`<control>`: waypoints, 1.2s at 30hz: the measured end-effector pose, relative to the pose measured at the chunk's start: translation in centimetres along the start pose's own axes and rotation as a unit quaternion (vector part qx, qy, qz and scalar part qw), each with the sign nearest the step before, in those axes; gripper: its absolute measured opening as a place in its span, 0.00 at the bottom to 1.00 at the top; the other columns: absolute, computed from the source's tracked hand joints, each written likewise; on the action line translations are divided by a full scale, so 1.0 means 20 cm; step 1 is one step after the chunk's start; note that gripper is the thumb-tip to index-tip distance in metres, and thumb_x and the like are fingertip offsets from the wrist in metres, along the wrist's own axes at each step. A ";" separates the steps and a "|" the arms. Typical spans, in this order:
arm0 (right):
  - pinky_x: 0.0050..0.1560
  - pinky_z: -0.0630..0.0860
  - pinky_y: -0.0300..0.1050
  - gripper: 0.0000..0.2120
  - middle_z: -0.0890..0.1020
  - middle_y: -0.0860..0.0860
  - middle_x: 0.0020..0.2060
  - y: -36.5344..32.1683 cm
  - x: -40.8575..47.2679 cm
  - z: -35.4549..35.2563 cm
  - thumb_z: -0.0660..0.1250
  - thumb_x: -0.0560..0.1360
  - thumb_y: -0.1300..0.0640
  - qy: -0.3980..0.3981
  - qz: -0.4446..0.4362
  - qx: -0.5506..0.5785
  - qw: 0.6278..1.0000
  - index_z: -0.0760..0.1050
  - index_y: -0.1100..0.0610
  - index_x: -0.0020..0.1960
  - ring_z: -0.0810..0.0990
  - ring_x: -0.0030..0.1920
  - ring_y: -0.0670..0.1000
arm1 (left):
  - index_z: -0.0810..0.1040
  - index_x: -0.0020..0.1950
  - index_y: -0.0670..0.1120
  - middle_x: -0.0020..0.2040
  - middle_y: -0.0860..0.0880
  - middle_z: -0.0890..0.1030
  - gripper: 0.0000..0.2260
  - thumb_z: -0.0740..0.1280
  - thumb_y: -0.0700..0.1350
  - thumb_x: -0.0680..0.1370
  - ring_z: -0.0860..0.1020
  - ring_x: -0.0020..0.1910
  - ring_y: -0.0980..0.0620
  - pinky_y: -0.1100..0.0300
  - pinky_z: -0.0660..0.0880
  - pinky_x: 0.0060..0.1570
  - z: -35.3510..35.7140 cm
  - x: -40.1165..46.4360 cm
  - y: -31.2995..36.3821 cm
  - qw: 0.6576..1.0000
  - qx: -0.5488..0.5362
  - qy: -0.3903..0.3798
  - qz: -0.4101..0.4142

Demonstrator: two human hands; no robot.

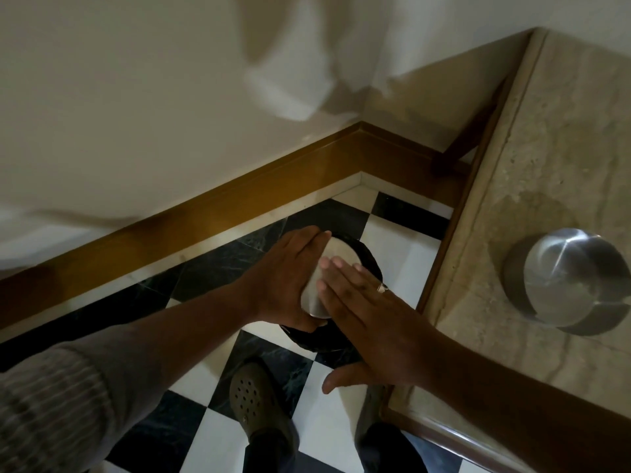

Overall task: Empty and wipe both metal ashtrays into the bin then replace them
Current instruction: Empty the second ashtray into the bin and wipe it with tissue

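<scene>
My left hand (288, 278) grips a round metal ashtray (336, 264), turned upside down over a black bin (370, 259) on the floor. My right hand (368, 319) lies flat with fingers spread, its fingertips touching the ashtray's upturned base; it holds nothing. A second metal ashtray (566, 281) sits upright on the beige stone counter (553, 165) at the right. Most of the bin is hidden beneath my hands, and its contents cannot be seen.
The floor is black and white checkered tile (403, 247). A wooden skirting board (239, 206) runs along the cream wall into the corner. My feet in dark clogs (256, 401) stand just in front of the bin. The counter's wooden edge (444, 268) borders the bin on the right.
</scene>
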State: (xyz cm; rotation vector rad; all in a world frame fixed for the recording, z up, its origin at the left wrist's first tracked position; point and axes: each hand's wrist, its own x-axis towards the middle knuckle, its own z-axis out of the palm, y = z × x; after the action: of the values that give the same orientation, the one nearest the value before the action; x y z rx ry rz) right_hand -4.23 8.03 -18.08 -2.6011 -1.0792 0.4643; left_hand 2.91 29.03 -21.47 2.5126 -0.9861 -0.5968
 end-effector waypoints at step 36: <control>0.76 0.57 0.60 0.58 0.54 0.64 0.77 -0.02 0.01 0.02 0.57 0.65 0.22 0.020 0.039 -0.012 0.999 0.49 0.64 0.77 0.51 0.78 0.63 | 0.63 0.75 0.37 0.74 0.38 0.68 0.54 0.73 0.68 0.60 0.65 0.72 0.41 0.50 0.59 0.75 0.03 -0.01 0.00 1.000 0.010 0.020 0.009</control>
State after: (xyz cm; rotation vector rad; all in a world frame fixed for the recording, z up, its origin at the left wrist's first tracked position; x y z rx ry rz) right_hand -4.45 8.48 -18.36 -2.6701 -0.9782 0.4164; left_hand 2.58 29.03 -21.94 2.5196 -1.0036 -0.5314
